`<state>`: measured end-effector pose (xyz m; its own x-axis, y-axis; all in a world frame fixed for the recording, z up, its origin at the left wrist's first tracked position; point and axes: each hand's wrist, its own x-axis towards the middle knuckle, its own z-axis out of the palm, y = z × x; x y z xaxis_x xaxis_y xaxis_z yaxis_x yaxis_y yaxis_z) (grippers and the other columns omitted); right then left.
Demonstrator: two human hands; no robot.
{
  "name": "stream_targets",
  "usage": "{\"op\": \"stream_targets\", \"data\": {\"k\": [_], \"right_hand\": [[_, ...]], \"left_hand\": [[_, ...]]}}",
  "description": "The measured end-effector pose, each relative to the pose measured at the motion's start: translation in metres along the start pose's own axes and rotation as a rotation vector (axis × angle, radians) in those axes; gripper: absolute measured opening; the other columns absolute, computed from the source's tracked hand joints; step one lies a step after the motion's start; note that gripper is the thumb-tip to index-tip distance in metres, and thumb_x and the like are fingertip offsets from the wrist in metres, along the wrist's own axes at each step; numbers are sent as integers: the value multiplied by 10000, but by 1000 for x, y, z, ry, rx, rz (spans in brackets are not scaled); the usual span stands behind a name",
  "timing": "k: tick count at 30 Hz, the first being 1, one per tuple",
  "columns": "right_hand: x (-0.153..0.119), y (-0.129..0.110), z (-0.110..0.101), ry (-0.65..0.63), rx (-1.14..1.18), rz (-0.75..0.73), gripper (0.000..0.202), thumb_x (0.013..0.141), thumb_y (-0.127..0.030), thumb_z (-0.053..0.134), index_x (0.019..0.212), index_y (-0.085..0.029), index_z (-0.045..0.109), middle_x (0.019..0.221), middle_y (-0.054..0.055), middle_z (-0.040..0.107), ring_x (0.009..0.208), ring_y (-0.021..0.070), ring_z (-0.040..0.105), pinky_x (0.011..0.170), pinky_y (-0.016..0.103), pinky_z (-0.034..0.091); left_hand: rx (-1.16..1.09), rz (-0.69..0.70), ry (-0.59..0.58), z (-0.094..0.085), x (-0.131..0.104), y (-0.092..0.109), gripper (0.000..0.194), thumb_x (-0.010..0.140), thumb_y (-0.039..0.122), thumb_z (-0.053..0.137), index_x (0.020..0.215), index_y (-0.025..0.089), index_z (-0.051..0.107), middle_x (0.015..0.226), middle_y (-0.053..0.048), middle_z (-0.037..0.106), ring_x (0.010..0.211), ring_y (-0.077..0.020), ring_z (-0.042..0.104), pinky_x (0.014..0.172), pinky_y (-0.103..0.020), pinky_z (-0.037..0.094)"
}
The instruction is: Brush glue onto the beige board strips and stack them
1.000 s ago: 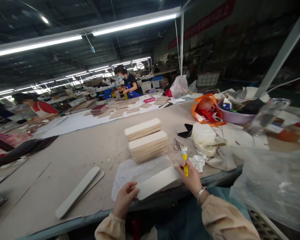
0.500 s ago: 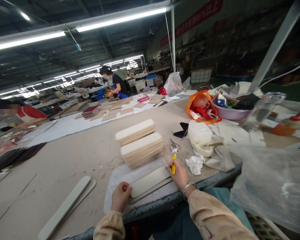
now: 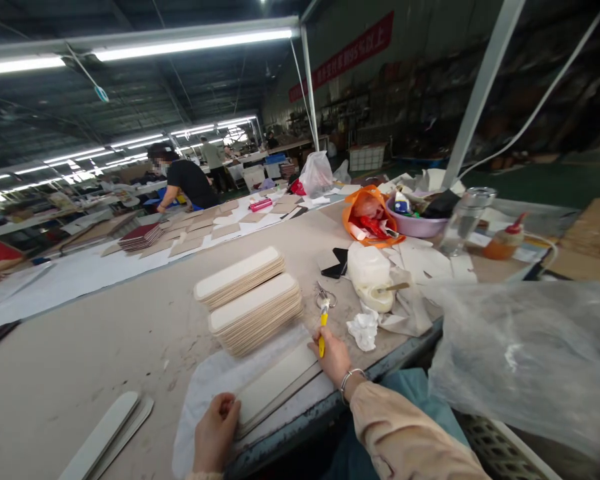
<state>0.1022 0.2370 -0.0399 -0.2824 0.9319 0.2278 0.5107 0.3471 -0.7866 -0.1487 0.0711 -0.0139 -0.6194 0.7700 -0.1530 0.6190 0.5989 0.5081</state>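
Observation:
My left hand (image 3: 217,427) pinches the near left end of a long pale strip (image 3: 280,381) on top of a thin stack. The stack lies on a white sheet (image 3: 195,383) at the table's front edge. At the strip's far right end is my right hand (image 3: 333,353), its fingers closed round a yellow-handled brush (image 3: 323,330) with a whitish tip. Just beyond are two neat piles of rounded strips, a nearer pile (image 3: 257,317) and a farther pile (image 3: 240,277). Scissors (image 3: 325,293) lie past the brush.
Crumpled tissue (image 3: 363,330) and a white tub (image 3: 373,273) stand right of my right hand. Behind are an orange bag (image 3: 370,217), purple basin (image 3: 417,225) and glass jar (image 3: 465,223). More strips (image 3: 103,437) lie at lower left. A person (image 3: 187,180) works across the table.
The view has turned to the right, so most things appear farther left. Both hands stay at the strip's ends. The person across the table now bends farther forward.

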Motion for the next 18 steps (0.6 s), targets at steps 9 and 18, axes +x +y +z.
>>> {"op": "stream_targets", "data": {"k": [9,18], "right_hand": [[0,-1,0,-11,-77,-37,275,725,-195,637,906,-234,434,852,24,574,800,201,577,725,292,437],[1,1,3,15,107,42,310,675,-149,616,881,-243,404,905,4,597,809,186,607,719,288,449]], "left_hand": [[84,81,-27,-2,4,0,366,773,379,430,999,169,627,729,-18,671,723,-198,640,657,-268,452],[100,122,-23,-1,4,-1,362,763,350,430,993,155,629,737,-31,642,725,-200,626,704,-295,475]]}}
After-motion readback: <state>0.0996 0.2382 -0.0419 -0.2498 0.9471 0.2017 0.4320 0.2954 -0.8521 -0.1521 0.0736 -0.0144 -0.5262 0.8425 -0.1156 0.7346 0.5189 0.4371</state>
